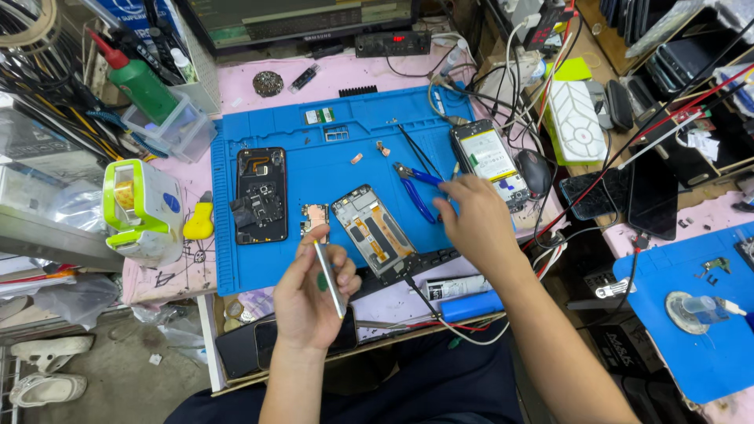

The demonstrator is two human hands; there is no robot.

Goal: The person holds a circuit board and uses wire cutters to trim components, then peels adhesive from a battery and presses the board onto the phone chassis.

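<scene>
My left hand (310, 294) holds a thin silver tool (330, 271), upright and slightly tilted, above the near edge of the blue work mat (330, 169). My right hand (479, 220) reaches over the mat's right side, its fingers curled, touching the blue-handled pliers (412, 184) or just beside them; whether it grips them I cannot tell. Between the hands lies an opened phone frame (373, 232), tilted, with a small copper circuit board (316, 220) to its left. A black opened phone back (261, 195) lies at the mat's left.
Another phone body with a yellow-white inside (491, 161) lies at the mat's right edge beside black tweezers (416, 149). A green bottle (145, 86), a green-white tape holder (141, 208), tangled cables and a second blue mat (699, 314) surround the work area.
</scene>
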